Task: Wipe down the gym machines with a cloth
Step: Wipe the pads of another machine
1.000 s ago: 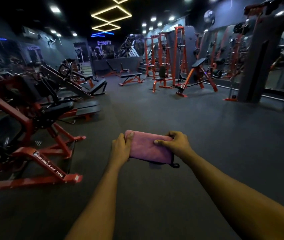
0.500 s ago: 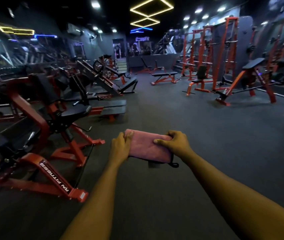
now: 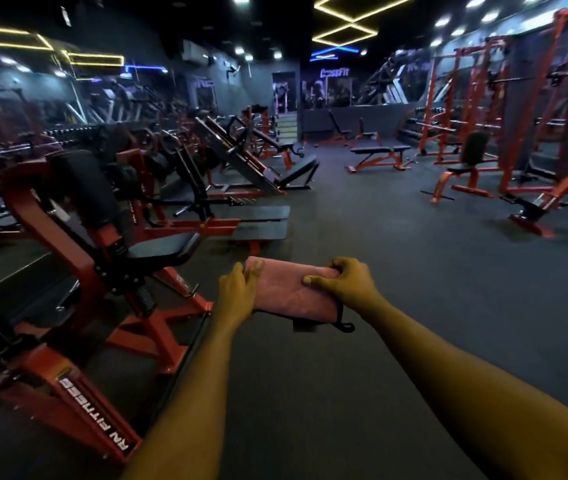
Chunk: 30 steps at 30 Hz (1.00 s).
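Note:
A folded pink cloth (image 3: 289,292) with a small black loop at its lower right corner is held out in front of me at the middle of the view. My left hand (image 3: 237,294) grips its left end with the thumb on top. My right hand (image 3: 346,284) pinches its right end, thumb pressed on the upper face. Just left of the cloth stands a red-framed machine (image 3: 78,244) with a black seat pad (image 3: 161,249) and a black back pad. The cloth touches no machine.
More red and black machines (image 3: 234,157) fill the left side. A flat bench (image 3: 377,154) stands at the far middle, and red racks (image 3: 483,109) and benches line the right. Dark rubber floor (image 3: 414,289) lies open ahead and to the right.
The view has swung to the left, so the red machine on the left is nearer and larger. Both hands hold the cloth the same way.

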Motion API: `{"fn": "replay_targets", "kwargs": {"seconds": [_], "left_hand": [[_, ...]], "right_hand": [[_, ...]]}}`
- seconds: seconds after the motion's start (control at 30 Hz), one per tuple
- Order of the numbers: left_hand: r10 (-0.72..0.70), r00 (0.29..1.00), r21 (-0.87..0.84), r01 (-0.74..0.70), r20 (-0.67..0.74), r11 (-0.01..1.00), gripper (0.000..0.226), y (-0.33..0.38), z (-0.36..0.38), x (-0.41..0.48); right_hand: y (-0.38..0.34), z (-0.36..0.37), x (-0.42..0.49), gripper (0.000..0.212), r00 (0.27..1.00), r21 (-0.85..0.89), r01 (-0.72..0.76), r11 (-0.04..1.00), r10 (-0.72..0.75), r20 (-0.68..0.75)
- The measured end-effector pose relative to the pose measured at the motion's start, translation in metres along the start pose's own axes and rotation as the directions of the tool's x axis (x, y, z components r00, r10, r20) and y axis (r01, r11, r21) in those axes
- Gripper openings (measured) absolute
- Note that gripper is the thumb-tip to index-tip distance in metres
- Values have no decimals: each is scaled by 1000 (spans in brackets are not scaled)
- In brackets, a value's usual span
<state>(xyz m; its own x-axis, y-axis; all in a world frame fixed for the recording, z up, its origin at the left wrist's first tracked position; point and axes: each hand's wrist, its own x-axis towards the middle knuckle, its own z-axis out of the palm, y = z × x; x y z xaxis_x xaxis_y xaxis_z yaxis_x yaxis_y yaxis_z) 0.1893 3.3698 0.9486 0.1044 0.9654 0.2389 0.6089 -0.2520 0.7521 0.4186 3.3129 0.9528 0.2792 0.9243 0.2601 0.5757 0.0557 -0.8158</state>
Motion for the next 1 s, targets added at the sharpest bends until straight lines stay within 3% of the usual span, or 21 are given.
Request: {"fn": "replay_targets", "kwargs": {"seconds": [0.13, 0.47, 0.6, 0.87, 1.0], "left_hand": [[-38, 999, -54, 37, -24, 998, 49, -17, 33, 103], [-223, 952, 83, 245, -211, 966, 51, -76, 100, 355], [-305, 883, 83, 355, -356, 931, 56, -108, 93, 426], [-479, 715, 43, 577, -509, 816, 60, -209, 93, 548], [-562, 624, -3, 668, -543, 744, 58, -250, 82, 601]], "right_hand": [[29, 26, 116, 49, 999, 5, 7, 1000, -7, 52], [91, 124, 423, 43, 952, 61, 108, 992, -121, 283], [83, 181, 523, 40, 885, 98, 186, 978, -210, 416], [83, 332, 678, 47, 744, 137, 267, 954, -294, 600], [74, 394, 733, 38, 648, 172, 279, 945, -317, 693]]}}
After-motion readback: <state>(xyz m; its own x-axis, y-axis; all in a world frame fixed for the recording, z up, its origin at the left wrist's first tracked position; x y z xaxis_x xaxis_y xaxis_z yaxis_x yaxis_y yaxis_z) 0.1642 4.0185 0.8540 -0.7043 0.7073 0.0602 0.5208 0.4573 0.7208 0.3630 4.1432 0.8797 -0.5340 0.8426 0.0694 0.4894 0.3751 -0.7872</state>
